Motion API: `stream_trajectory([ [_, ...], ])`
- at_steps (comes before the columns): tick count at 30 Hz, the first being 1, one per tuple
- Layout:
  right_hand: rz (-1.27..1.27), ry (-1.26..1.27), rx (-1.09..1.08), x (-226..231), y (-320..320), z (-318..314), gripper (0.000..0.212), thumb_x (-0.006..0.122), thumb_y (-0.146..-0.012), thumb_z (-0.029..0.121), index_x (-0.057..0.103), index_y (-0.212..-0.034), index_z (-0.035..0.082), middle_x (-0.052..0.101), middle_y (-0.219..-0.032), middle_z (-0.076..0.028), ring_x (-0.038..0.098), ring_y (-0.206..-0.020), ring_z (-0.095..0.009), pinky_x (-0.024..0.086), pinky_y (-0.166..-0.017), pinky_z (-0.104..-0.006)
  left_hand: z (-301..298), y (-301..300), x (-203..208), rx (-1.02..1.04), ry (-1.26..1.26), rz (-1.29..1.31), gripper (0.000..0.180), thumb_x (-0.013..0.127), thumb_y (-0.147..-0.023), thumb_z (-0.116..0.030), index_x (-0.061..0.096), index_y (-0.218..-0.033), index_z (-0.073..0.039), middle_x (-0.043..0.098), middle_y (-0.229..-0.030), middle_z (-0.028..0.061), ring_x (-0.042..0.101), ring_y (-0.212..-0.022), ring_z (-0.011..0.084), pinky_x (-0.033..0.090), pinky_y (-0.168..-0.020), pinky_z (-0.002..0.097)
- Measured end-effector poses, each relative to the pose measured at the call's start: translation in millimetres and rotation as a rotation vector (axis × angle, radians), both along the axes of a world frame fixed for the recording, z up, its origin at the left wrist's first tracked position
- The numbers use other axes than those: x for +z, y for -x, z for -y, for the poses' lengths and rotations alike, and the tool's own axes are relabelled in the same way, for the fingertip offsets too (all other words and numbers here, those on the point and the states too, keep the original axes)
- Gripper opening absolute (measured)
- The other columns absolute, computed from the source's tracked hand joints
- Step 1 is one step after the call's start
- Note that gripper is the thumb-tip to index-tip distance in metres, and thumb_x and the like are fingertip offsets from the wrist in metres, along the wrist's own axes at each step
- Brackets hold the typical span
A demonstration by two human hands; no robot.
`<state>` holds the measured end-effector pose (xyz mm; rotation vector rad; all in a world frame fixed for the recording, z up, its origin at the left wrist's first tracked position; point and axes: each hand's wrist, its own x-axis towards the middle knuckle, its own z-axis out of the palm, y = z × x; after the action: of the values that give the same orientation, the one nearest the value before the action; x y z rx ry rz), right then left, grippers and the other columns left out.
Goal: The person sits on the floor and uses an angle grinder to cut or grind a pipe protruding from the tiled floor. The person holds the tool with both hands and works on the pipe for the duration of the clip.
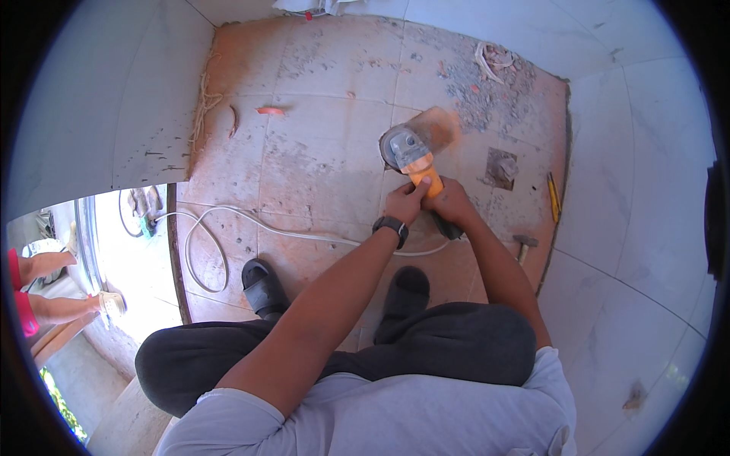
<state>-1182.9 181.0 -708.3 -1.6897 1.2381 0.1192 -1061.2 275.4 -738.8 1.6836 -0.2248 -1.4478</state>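
Note:
With both hands I hold an orange angle grinder with a grey head, low over the tiled floor. My left hand, below a dark wristwatch, wraps round the body, its thumb on top. My right hand grips the rear of the same body, just to the right of the left. The disc lies at the floor by the head; its lower edge is hidden. A patch of reddish-brown dust spreads beside it.
A white cable loops across the floor on the left. Right of the grinder are a square floor hole, a yellow utility knife and a hammer. Rubble lies at the far right. Another person's legs show at left.

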Motion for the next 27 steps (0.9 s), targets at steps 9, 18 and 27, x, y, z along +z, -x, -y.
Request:
stream_trajectory([
  [9,-0.004,-0.014,-0.015,10,-1,-4,0.055,0.081,-0.065,0.031,0.072,-0.108,-0.001,0.075,-0.101,-0.021,0.074,-0.093,-0.035,0.055,-0.083,-0.0409,-2,-1,-1,-0.024,0.02,-0.019,0.079,0.074,-0.09,-0.059,0.067,-0.129,0.01,0.073,-0.122,0.0166,0.068,-0.111,0.0192,0.051,-0.098,0.0312],
  [18,0.005,-0.022,-0.017,11,0,-3,0.054,0.082,-0.066,0.03,0.072,-0.109,-0.001,0.076,-0.102,-0.021,0.074,-0.093,-0.034,0.055,-0.084,-0.0405,-2,-2,3,-0.044,0.025,0.018,0.082,0.071,-0.09,-0.064,0.068,-0.128,0.008,0.074,-0.119,0.0171,0.069,-0.109,0.0197,0.051,-0.097,0.0322],
  [27,0.001,-0.008,-0.044,4,5,-2,0.056,0.082,-0.065,0.031,0.071,-0.108,-0.004,0.075,-0.099,-0.023,0.074,-0.093,-0.034,0.056,-0.083,-0.0407,0,1,4,-0.04,0.031,0.026,0.078,0.072,-0.09,-0.062,0.07,-0.127,0.006,0.074,-0.118,0.0155,0.068,-0.108,0.0186,0.051,-0.096,0.0323],
])
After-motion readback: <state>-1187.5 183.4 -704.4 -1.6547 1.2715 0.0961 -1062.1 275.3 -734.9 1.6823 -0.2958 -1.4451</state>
